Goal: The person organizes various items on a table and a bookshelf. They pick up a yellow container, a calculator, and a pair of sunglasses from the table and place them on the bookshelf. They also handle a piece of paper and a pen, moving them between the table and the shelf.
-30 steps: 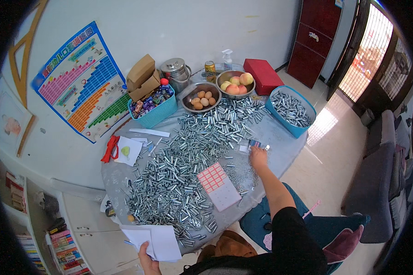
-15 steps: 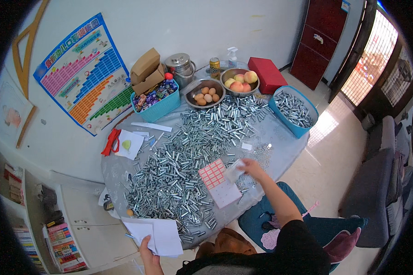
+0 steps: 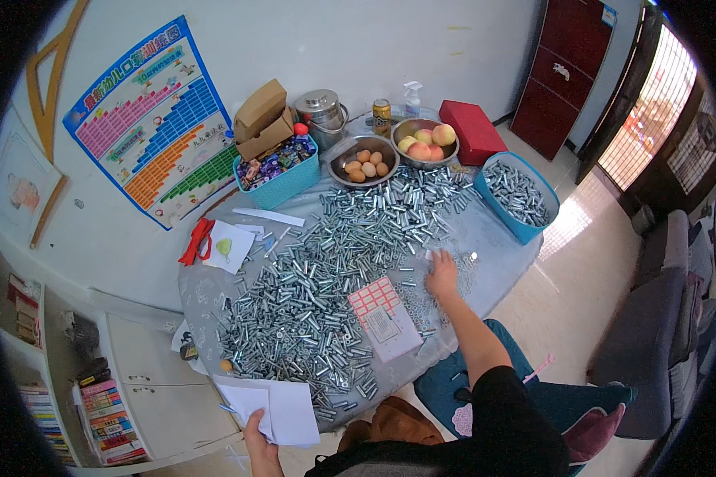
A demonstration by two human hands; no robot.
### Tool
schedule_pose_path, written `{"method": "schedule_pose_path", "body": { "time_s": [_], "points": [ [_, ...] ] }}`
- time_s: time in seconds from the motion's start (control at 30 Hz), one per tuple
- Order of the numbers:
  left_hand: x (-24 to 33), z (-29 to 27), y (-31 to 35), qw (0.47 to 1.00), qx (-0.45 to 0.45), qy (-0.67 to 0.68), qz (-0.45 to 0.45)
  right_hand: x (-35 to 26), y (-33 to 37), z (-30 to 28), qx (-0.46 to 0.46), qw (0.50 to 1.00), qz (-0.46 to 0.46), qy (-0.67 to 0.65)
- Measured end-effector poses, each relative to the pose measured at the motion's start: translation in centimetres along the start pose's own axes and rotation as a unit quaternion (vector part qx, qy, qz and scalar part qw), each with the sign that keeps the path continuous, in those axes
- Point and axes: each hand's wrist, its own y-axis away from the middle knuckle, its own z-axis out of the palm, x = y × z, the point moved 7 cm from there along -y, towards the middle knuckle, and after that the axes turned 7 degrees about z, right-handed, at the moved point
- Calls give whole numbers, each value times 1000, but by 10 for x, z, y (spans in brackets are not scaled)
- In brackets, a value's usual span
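Near the table's front edge, my left hand (image 3: 259,447) is closed on a few white paper sheets (image 3: 293,409), gripping their lower corner. My right hand (image 3: 444,278) reaches over the right part of the table, its fingers pinched at a small white card (image 3: 430,254) lying among scattered small metal rings (image 3: 460,278). Between the hands is a white pad with a red grid (image 3: 396,340). On top of it rests a clear packet (image 3: 383,324) with pale contents. A wide heap of silver metal bolts and sleeves (image 3: 310,294) spreads to the left of the pad.
Along the back stand a blue basket of packets (image 3: 282,184), a bowl of eggs (image 3: 338,171), a bowl of peaches (image 3: 453,153), and a red box (image 3: 473,131). A blue bin of metal parts (image 3: 525,230) sits at the right edge, above a teal chair (image 3: 433,389).
My right hand has let go of the clear packet, which now lies on the gridded pad, and has moved up and right to the small white card. My left hand keeps the papers.
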Motion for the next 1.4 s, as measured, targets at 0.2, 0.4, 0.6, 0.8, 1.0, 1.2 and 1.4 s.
{"method": "schedule_pose_path", "body": {
  "time_s": [0.2,0.4,0.6,0.8,1.0,1.2,1.4],
  "points": [
    [-3,-4,-1,1000,9,-13,0,31,-8,25,-120,992,28,-10],
    [0,2,0,999,36,-24,-18,32,-23,-31,-31,974,160,-155],
    [-6,7,-8,1000,-13,1,9,38,1,-12,-222,730,340,-549],
    [-5,5,-7,1000,-21,-4,20,-4,35,-29,-269,698,308,-588],
    [7,6,10,999,-3,-18,32,-16,83,3,-326,772,284,-466],
    [3,-17,11,999,16,-4,28,-66,113,-12,-160,960,82,-216],
    [4,-21,19,999,31,15,16,-98,111,-26,-177,973,66,-133]
  ]
}}
